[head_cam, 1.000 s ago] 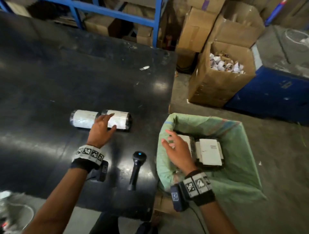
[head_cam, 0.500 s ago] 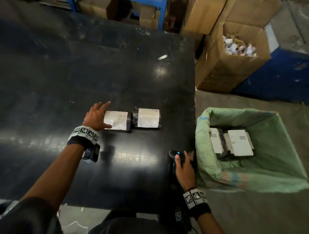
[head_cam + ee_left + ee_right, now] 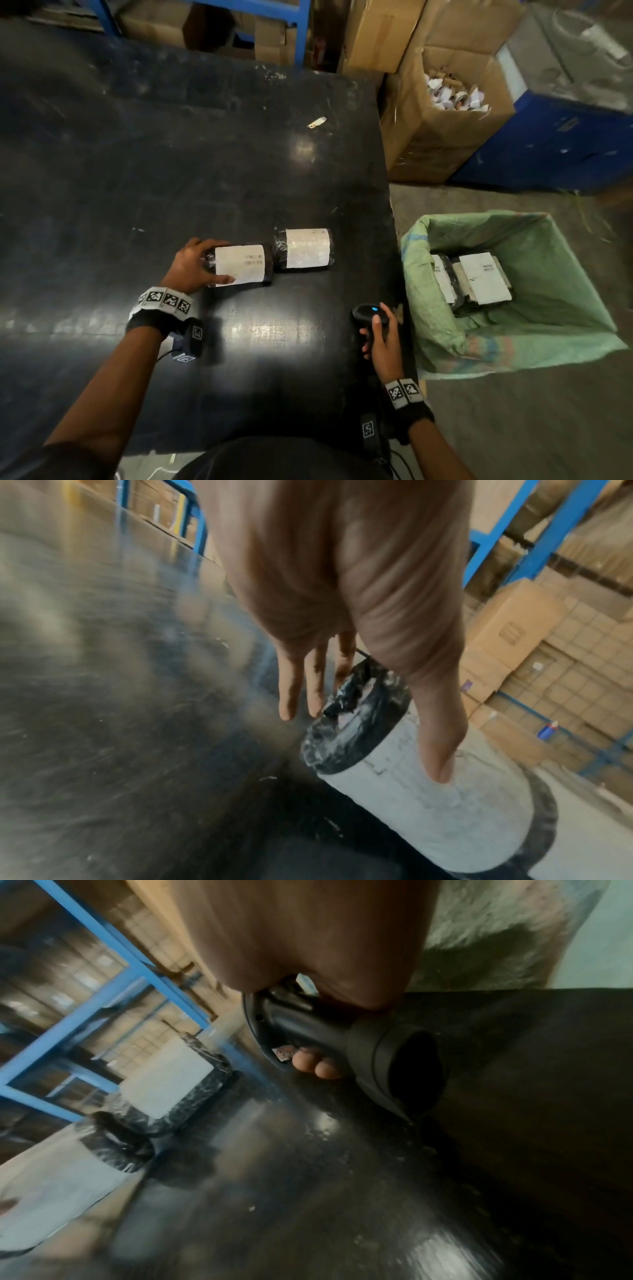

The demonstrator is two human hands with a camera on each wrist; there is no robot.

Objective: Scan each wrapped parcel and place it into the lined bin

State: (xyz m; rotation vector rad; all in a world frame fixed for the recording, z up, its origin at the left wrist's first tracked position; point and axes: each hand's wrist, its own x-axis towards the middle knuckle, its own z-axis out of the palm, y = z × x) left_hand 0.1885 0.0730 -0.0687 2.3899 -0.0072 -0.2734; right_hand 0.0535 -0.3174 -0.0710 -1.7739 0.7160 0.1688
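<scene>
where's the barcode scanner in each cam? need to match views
Head: barcode scanner low, right of centre, at the table's right edge, in the right hand.
Left wrist: not in it.
Right wrist: upper centre, handle running right, fingertips curled under it.
Shared landmark: the far wrapped parcel, centre in head, left of centre in right wrist.

Hidden, blurred, unreadable
Label [image 3: 241,268] print too small to read; scanner [image 3: 342,1039] grip partly hidden under right hand [image 3: 308,934]; table [image 3: 308,1191] motion-blurred.
</scene>
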